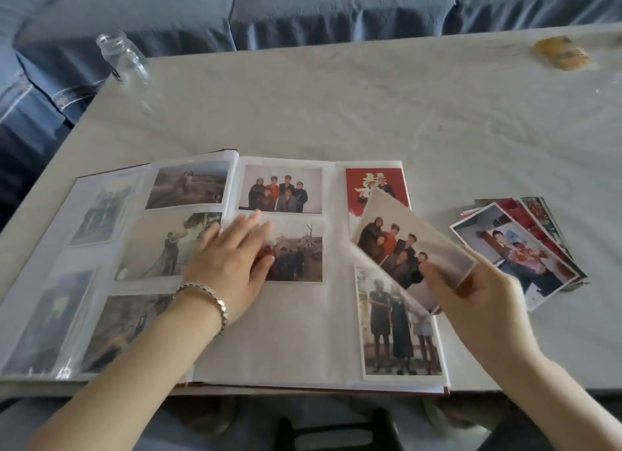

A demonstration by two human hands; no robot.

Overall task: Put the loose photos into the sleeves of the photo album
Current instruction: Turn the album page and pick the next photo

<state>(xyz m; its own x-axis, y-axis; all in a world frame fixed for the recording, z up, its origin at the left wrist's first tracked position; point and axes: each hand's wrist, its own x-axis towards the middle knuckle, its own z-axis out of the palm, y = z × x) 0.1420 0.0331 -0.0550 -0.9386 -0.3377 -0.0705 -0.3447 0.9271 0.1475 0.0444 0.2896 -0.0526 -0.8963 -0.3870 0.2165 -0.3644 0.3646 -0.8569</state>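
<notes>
Sleeved photo half under left hand

Head view, close, forward and down over table

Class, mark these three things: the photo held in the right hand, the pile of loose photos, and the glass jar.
held photo point(404, 248), head view, middle of its printed face.
pile of loose photos point(515, 253), head view, middle of the top photo.
glass jar point(125, 60), head view, its clear body.
</notes>
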